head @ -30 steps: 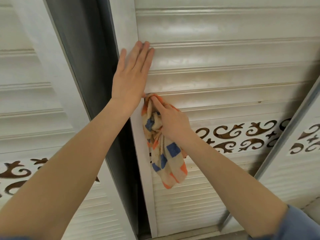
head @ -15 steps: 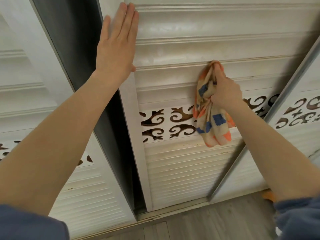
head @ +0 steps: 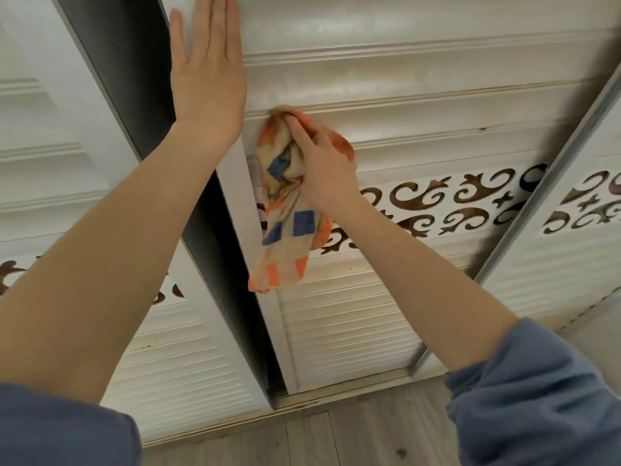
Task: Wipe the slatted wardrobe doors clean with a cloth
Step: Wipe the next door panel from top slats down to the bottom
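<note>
Two hands: left hand (head: 208, 82) pressed flat on door (head: 403, 72); right hand (head: 327, 169) grip clenched round cloth (head: 289, 237).

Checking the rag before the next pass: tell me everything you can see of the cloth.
The cloth is a soft, terry-looking rag, beige with orange stripes and blue squares. It is bunched, not folded: the right hand grips its upper part, one finger pressing the top against a wide slat's edge on the middle door, beside its left frame. The loose lower end hangs over the scrollwork band.
</note>
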